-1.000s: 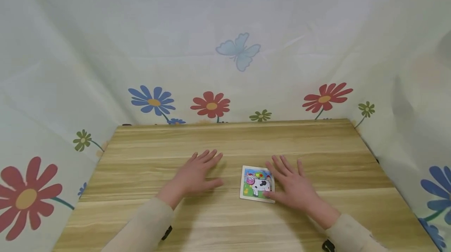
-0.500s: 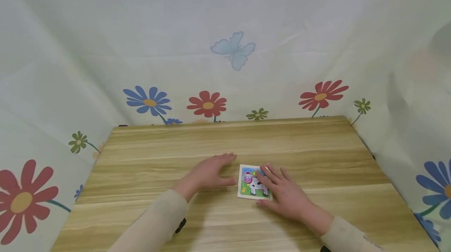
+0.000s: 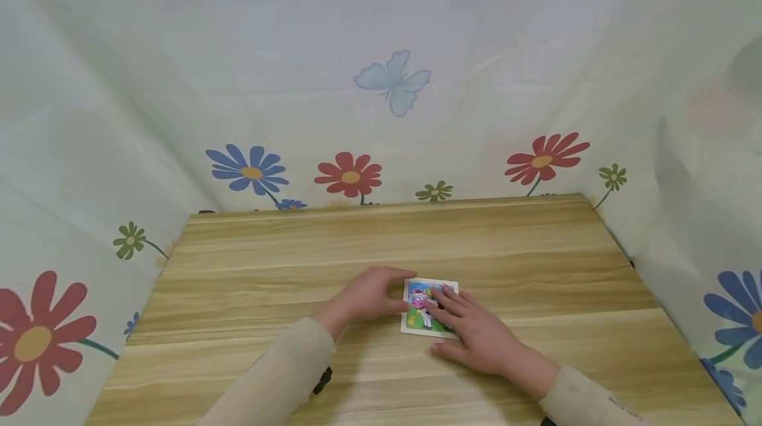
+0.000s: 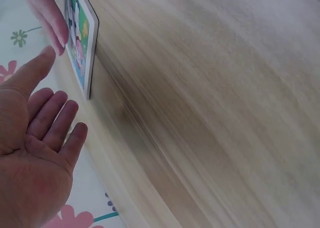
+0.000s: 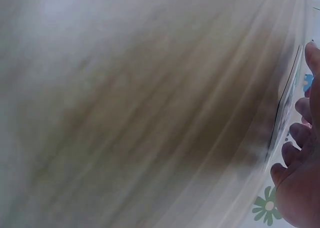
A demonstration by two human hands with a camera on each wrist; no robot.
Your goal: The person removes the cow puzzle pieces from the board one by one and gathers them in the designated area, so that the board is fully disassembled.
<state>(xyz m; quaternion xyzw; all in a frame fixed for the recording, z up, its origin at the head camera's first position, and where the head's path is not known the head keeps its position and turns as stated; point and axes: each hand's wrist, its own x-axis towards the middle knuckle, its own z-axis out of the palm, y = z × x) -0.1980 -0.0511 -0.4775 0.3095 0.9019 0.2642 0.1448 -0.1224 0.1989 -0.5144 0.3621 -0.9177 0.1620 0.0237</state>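
A square board [image 3: 412,324] with a pale border lies flat on the wooden table, bearing a cartoon cow picture. Over its right half spread the straight fingers of my right hand [image 3: 481,339], hiding part of the cow. At the board's left edge is my left hand [image 3: 369,295], thumb and fingers apart. The left wrist view has the left palm [image 4: 37,153] with loosely bent fingers, short of the board [image 4: 90,42], and the other hand's fingers [image 4: 52,12] over it. Along the right wrist view's edge, the right hand [image 5: 302,178] overlaps the thin board [image 5: 282,110].
The wood-grain table [image 3: 286,241] runs back to a pale cloth backdrop [image 3: 286,49] printed with flowers and a butterfly. The same kind of cloth rises along the table's left and right sides.
My left hand has moved right, up to the board's left edge. My right hand has slid left, so its fingers cover more of the picture. The head view has shifted slightly.
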